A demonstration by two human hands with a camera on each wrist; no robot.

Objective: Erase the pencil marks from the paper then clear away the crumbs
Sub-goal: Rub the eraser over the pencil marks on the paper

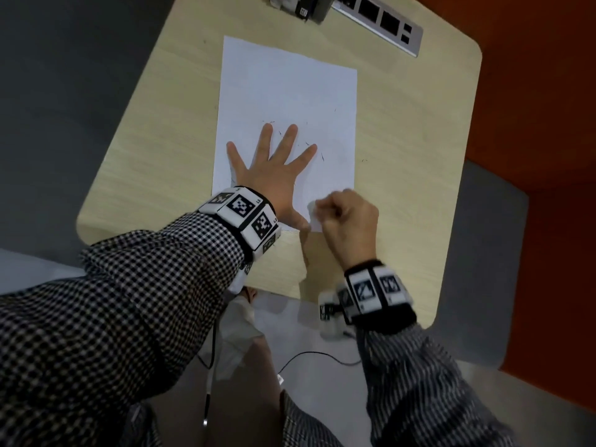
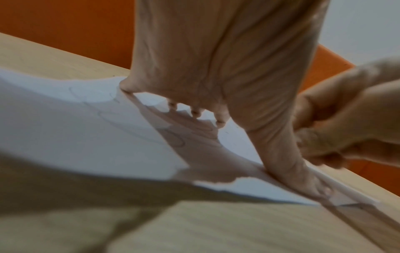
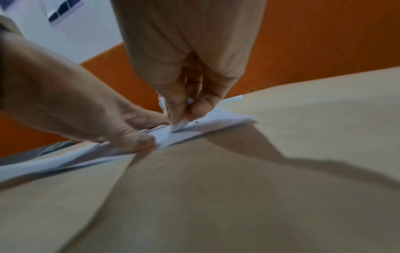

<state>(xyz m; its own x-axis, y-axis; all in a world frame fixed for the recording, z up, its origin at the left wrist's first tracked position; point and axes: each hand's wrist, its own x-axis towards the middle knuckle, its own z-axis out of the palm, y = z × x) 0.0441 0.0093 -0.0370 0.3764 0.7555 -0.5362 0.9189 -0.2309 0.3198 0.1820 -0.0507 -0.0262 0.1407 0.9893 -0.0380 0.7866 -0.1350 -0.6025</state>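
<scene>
A white sheet of paper (image 1: 287, 101) lies on the light wooden table (image 1: 403, 156). My left hand (image 1: 271, 169) lies flat on the sheet's near half with fingers spread, pressing it down. My right hand (image 1: 348, 217) pinches a white eraser (image 1: 314, 217) at the sheet's near right corner, its tip touching the paper (image 3: 216, 116) in the right wrist view, where the eraser (image 3: 179, 125) shows below the fingertips. Dark eraser crumbs (image 1: 322, 156) are scattered around my left fingers. Faint pencil loops (image 2: 173, 138) show on the paper (image 2: 65, 128) in the left wrist view.
A grey power strip (image 1: 380, 21) lies along the table's far edge, beside a small white and black object (image 1: 296, 4). One stray crumb (image 1: 364, 160) sits on the table right of the sheet. Orange floor (image 1: 532, 91) lies beyond the table. Cables hang below its near edge.
</scene>
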